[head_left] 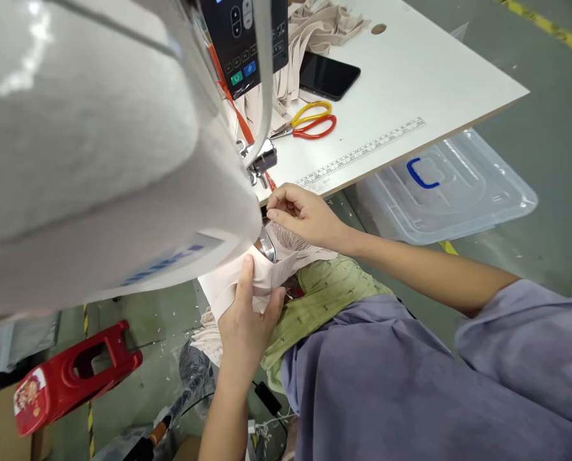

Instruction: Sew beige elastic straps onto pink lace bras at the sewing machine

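Beneath the head of a large white sewing machine (209, 211) lies beige fabric (264, 275), with a lace-like patterned patch (289, 237) beside it. My left hand (247, 310) grips the fabric, its index finger stretched along the top and its thumb apart; the other fingers are hidden. A shiny metal part (267, 246) shows at the fabric's edge, just ahead of that finger. Close to the needle area, my right hand (305, 214) is closed, thumb and index finger pinched together. Whatever sits between those fingertips is too small to make out.
On the white tabletop (386, 83) are scissors (314, 120) with yellow and red handles, a black phone (330, 75) and beige fabric strips (314, 29). A control panel (247, 45) hangs above. A lidded clear bin (463, 186) and a red plastic stool (77, 378) stand lower down.
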`<state>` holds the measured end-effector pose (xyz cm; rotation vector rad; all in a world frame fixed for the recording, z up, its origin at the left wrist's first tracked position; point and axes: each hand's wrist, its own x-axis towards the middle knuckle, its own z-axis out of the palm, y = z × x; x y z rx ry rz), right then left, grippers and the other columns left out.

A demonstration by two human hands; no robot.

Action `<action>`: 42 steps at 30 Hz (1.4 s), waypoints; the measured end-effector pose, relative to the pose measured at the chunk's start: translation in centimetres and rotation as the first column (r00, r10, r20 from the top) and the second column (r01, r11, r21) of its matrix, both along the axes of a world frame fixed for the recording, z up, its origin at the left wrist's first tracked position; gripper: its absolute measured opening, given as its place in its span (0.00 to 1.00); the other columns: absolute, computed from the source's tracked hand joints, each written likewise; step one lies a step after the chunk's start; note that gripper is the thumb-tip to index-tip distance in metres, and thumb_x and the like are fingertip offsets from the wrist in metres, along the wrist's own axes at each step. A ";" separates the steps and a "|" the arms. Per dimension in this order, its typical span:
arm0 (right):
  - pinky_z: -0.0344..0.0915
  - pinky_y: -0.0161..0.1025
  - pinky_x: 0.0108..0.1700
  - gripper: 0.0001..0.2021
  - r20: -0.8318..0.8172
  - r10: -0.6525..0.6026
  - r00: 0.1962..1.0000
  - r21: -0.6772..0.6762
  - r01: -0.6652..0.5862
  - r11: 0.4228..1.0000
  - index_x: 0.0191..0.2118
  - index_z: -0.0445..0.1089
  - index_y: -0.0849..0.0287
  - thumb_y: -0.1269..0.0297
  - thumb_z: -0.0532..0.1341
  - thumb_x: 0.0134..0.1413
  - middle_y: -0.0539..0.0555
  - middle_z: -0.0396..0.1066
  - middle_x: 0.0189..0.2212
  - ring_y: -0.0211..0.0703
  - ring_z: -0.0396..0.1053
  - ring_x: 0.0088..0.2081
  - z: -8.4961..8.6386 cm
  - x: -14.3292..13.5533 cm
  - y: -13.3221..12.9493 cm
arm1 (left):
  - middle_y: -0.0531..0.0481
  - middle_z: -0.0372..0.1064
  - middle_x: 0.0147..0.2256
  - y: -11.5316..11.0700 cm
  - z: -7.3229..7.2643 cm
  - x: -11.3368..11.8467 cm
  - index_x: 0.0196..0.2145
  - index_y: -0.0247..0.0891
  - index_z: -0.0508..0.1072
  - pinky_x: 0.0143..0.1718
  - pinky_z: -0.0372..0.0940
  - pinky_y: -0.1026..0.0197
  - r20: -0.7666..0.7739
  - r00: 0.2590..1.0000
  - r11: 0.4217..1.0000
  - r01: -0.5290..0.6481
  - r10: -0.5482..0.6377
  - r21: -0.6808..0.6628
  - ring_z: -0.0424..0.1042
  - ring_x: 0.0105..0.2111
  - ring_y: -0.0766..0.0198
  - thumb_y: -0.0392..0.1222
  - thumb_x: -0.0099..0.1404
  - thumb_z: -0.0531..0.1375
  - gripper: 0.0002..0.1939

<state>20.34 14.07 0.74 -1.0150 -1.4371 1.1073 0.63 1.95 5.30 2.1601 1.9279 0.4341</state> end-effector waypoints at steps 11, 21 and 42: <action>0.62 0.37 0.36 0.06 0.037 0.063 0.997 -0.014 -0.062 0.998 0.38 0.68 0.56 0.61 0.63 0.61 0.52 0.67 0.39 0.38 0.65 0.35 -0.6 1.3 -2.9 | 0.42 0.77 0.51 0.5 0.5 1.2 0.66 0.43 0.63 0.23 0.63 0.65 0.021 0.998 0.997 0.056 -0.057 0.047 0.78 0.30 0.63 0.52 0.68 0.62 0.32; 0.63 0.37 0.37 0.08 0.010 0.108 0.994 -0.012 -0.108 0.994 0.38 0.69 0.57 0.59 0.64 0.60 0.52 0.68 0.38 0.39 0.67 0.35 0.0 1.2 -4.1 | 0.37 0.73 0.56 0.3 0.1 1.6 0.71 0.43 0.53 0.29 0.72 0.61 0.035 0.999 0.998 0.032 -0.034 0.050 0.81 0.39 0.54 0.53 0.66 0.63 0.41; 0.56 0.36 0.30 0.16 -0.089 0.193 0.977 -0.346 -0.212 0.914 0.30 0.69 0.60 0.52 0.59 0.62 0.50 0.62 0.27 0.39 0.60 0.29 2.9 5.6 -9.6 | 0.46 0.80 0.39 -6.2 -1.2 6.2 0.70 0.43 0.52 0.40 0.76 0.56 0.642 0.743 0.911 0.377 -0.190 -0.167 0.81 0.37 0.58 0.41 0.71 0.60 0.34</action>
